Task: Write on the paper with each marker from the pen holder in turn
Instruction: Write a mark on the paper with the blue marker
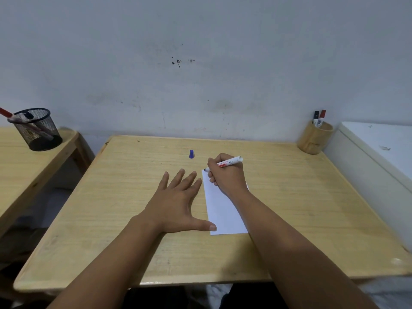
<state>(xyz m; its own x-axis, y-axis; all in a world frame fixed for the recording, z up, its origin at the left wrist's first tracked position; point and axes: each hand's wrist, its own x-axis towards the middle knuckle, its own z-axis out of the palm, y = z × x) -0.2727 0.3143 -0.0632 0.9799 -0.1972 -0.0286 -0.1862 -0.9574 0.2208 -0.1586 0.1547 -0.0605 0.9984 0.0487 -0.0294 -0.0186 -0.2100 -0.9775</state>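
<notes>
Wooden table (124, 197) bears paper (223, 212), cap (191, 154), holder (314, 139).

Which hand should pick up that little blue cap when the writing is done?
Probably the left hand. It lies flat and empty beside the paper, with the blue cap just beyond its fingers. The right hand is busy holding the marker on the paper.

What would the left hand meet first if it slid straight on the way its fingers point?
Probably the blue cap. The left hand lies flat on the table, fingers pointing away and slightly right, and bare tabletop lies between. The line may pass just beside the cap; depth is hard to judge.
</notes>
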